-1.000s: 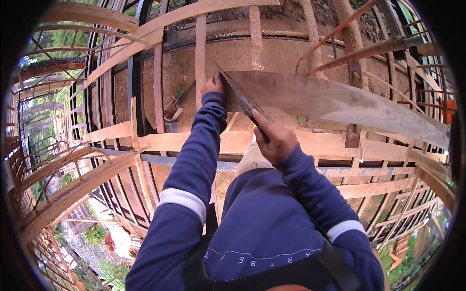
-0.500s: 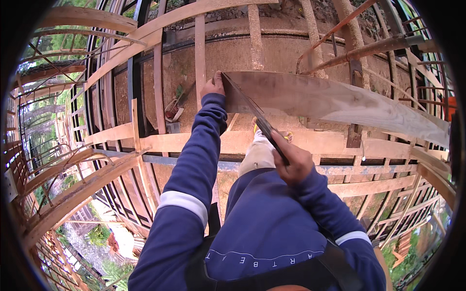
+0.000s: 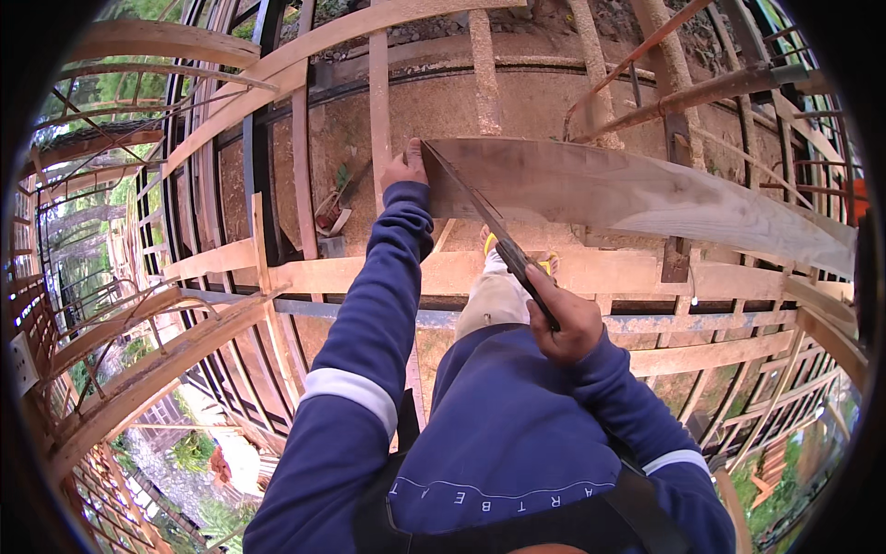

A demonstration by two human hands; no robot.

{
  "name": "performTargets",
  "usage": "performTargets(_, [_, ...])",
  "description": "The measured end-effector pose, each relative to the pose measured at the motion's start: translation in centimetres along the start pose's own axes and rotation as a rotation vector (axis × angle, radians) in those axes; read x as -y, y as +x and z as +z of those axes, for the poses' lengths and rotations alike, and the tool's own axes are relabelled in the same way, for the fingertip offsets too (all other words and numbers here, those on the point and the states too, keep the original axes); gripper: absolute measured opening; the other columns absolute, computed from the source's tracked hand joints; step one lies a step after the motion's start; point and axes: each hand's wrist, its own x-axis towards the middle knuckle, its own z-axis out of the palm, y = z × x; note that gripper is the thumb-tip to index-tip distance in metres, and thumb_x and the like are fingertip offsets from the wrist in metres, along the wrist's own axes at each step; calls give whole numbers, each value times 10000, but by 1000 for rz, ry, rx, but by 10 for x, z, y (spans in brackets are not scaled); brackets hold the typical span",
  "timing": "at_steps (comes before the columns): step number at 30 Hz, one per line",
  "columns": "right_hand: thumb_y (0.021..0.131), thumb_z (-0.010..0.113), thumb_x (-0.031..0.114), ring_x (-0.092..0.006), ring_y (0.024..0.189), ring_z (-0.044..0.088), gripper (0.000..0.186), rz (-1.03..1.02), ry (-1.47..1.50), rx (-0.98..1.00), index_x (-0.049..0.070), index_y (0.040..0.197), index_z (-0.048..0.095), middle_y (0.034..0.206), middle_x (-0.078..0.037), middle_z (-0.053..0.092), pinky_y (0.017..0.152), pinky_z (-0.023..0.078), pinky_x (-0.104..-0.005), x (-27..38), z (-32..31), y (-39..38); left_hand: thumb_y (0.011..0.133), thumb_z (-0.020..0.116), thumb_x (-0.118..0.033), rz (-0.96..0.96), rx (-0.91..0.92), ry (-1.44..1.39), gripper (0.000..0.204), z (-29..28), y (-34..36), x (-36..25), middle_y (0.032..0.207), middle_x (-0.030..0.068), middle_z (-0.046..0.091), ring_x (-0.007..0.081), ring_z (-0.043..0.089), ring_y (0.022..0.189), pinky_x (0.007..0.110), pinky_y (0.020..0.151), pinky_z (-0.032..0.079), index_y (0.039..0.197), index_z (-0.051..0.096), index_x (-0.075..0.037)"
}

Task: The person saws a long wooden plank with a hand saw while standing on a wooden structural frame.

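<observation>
A wide wooden board (image 3: 591, 180) stretches from the middle of the view out to the right rim, its grain showing pale toward the right. At its left end my left hand (image 3: 406, 169) is closed on the edge, fingers partly hidden. My right hand (image 3: 565, 319) wraps round the rear of a handsaw (image 3: 494, 220), seen nearly edge-on. The dark blade slants from that hand up and left across the board's left end, its tip close to my left hand. Whether the teeth are in the wood, I cannot tell.
Beneath the board run timber beams (image 3: 360, 274) and slats over a brown sheet floor (image 3: 360, 111). My sandalled foot (image 3: 489, 240) shows below the board. A rusty pipe (image 3: 701, 97) lies at the upper right. Open framing (image 3: 157, 369) with greenery beyond stands at the left.
My right hand has drawn the saw slightly back toward my body and to the right. My left hand and the board have stayed nearly in place.
</observation>
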Motion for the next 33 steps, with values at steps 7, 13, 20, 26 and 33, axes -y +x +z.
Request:
performTargets(7, [903,641,153,-341,604,626,465,-37,-108,0,82,1353,549,702,-163,630,550,493,-442,-20,55,79,942,290,-729,-24,53,2,813,1,1,-5,953,286,676,479,630,974,494,843,495,1042,721,-47])
performTargets(13, [865,675,131,-308,573,626,470,-17,-62,-26,84,1326,595,687,-149,615,578,519,-412,0,5,4,916,314,-759,-10,5,-17,839,3,2,5,966,299,668,479,631,983,501,840,497,1047,722,-38])
performTargets(20, [914,617,184,-362,599,611,431,8,-134,21,85,1329,553,714,-194,623,565,488,-464,-16,46,82,893,348,-781,-35,48,-71,847,13,4,-4,937,301,670,472,636,980,495,832,500,997,735,-34])
performTargets(26, [828,693,55,-293,624,660,522,-4,-25,12,79,1339,586,728,-158,652,609,536,-407,5,-9,-7,955,360,-687,6,-36,-17,767,-5,-5,0,881,278,681,460,651,919,482,795,500,979,729,-16])
performTargets(33, [898,625,79,-388,692,642,473,50,-105,88,59,1362,538,812,-226,650,605,506,-430,-9,45,81,949,329,-708,9,28,-32,796,4,0,-2,929,271,682,469,637,949,477,829,497,1013,722,-18])
